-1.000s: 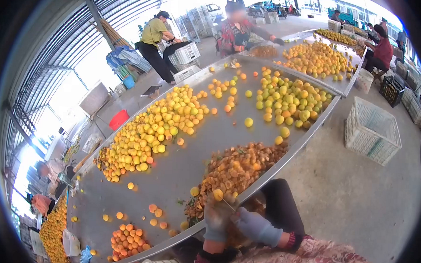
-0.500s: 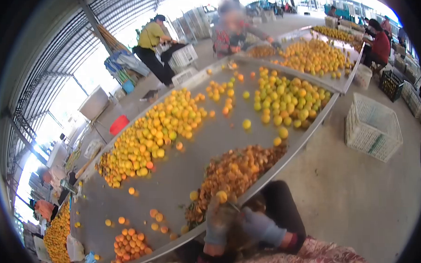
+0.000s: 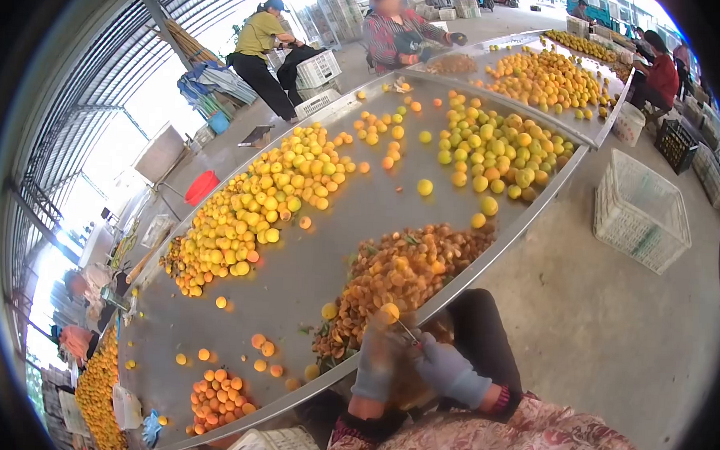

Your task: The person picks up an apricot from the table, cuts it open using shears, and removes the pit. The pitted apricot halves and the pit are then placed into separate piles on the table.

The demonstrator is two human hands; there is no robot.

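Note:
A round yellow-orange fruit [image 3: 389, 312], like an apricot, sits in the fingertips of my gloved left hand [image 3: 374, 356], just above the table's near rim. My right hand [image 3: 448, 369], in a grey glove, is closed around a thin metal tool [image 3: 408, 332]. The tool's slim shaft points up and left toward the fruit, its tip overlapping the lower side in this view; the shape of its end is blurred. Right beyond my hands lies a heap of brownish-orange pieces [image 3: 398, 266] with bits of green leaf.
The metal table [image 3: 310, 283] has a raised rim. Yellow fruit [image 3: 237, 217] lies at its far left, greenish-yellow fruit [image 3: 501, 147] at the far right, and orange fruit [image 3: 217, 402] near left. A white crate [image 3: 644, 215] stands on the floor at right. Across the table sits a person [image 3: 398, 36].
The view has shifted slightly, and the tool shows more clearly between my right hand and the fruit. My left hand still holds the fruit. The person across has moved an arm.

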